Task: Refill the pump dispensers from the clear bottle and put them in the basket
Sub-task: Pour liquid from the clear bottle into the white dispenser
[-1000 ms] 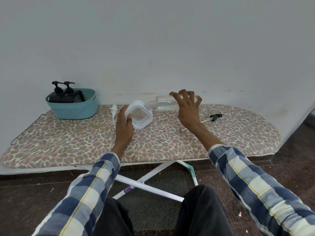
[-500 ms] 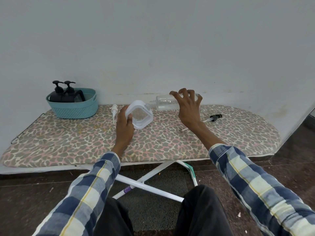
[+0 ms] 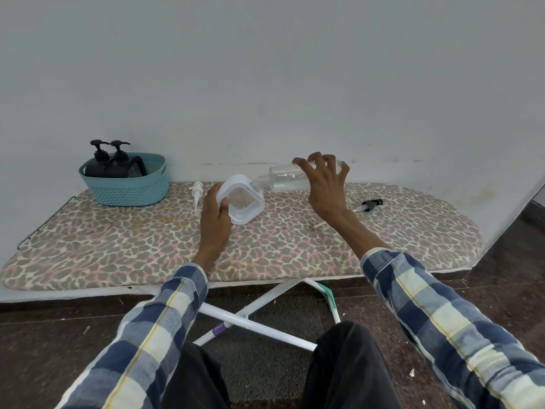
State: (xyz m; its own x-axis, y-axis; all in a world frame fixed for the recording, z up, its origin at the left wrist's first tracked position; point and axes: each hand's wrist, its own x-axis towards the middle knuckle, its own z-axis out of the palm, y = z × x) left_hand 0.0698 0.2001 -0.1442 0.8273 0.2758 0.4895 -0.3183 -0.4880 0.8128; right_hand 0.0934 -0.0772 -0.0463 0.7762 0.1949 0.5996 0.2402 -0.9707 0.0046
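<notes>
Pump dispensers, two black plastic ones [image 3: 109, 160], already stood in the teal woven basket [image 3: 129, 190], while your left hand [image 3: 215, 219] gripped the white square dispenser [image 3: 243, 199] and your right hand [image 3: 326, 187] clasped the tipped clear plastic bottle [image 3: 287, 180] at its mouth, its white pump head [image 3: 196, 191] lying beside it.

A plain pale wall [image 3: 265, 69] rises behind a leopard-print ironing board [image 3: 118, 249] on white crossed legs [image 3: 250, 320]; dark reddish floor [image 3: 44, 343] lies below.

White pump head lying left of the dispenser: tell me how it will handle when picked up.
The white pump head looks small and thin, so probably very light. Its long narrow tube suggests some flex. Lying on its side on the ironing board, it may roll if nudged.
</notes>
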